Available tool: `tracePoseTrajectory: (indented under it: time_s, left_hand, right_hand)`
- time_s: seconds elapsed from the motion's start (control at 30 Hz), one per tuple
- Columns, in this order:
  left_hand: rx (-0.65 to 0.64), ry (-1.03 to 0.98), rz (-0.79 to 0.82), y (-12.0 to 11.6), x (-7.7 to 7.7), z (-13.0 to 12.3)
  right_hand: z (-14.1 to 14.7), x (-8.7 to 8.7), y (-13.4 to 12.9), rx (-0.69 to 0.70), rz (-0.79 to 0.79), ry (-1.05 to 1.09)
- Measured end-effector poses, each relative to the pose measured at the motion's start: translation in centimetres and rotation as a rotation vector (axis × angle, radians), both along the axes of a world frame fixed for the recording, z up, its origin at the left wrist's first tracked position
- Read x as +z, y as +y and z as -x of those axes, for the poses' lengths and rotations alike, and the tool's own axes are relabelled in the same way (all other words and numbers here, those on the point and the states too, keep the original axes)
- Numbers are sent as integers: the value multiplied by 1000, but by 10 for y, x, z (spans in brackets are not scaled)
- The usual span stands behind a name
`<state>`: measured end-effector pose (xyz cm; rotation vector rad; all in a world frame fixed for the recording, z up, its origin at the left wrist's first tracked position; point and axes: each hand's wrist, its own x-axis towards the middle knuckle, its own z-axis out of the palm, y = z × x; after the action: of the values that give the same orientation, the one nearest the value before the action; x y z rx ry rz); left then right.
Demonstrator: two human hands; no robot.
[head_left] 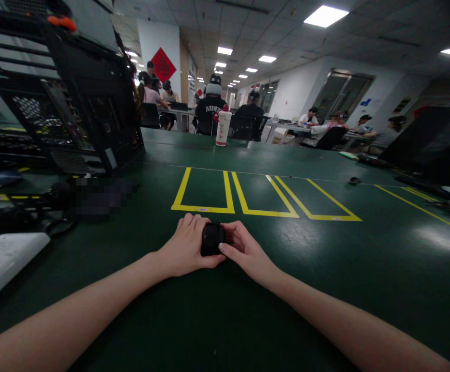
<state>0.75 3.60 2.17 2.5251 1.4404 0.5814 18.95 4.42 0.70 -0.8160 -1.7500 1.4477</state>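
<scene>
A small black box-shaped object [211, 238] with rounded edges is held between my two hands, just above or on the green tabletop [217, 320]; I cannot tell its exact kind. My left hand [188, 245] wraps round its left side, thumb along the near edge. On the other side, my right hand [246, 250] grips it, with the thumb on its near right corner and the fingers curled behind. The hands cover part of the object. Just beyond them, yellow tape [213, 210] marks out several boxes on the table.
An open black computer case [108, 103] stands at the left. Nearer are dark cables [19, 212] and a white flat object [11, 253]. A white and red cup [223, 126] stands at the far edge. Dark equipment [434, 144] is at right. Several people sit at tables beyond.
</scene>
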Motion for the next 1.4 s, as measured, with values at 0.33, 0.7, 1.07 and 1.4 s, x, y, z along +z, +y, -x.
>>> tracePoseTrajectory:
  time_s: [0.33,0.7,1.07,1.4]
  left_hand:
    - [-5,22,10,-1,0,0]
    - [-9,38,28,-2,3,-1]
    - [-3,44,-6,-2,1,-2]
    - [3,46,11,-1,0,0]
  right_hand:
    - [-1,0,2,-56,27,-80]
    - [-2,3,1,-33,16,-19]
    - [-2,0,0,12,13,17]
    - [0,-3,3,-74,16,-38]
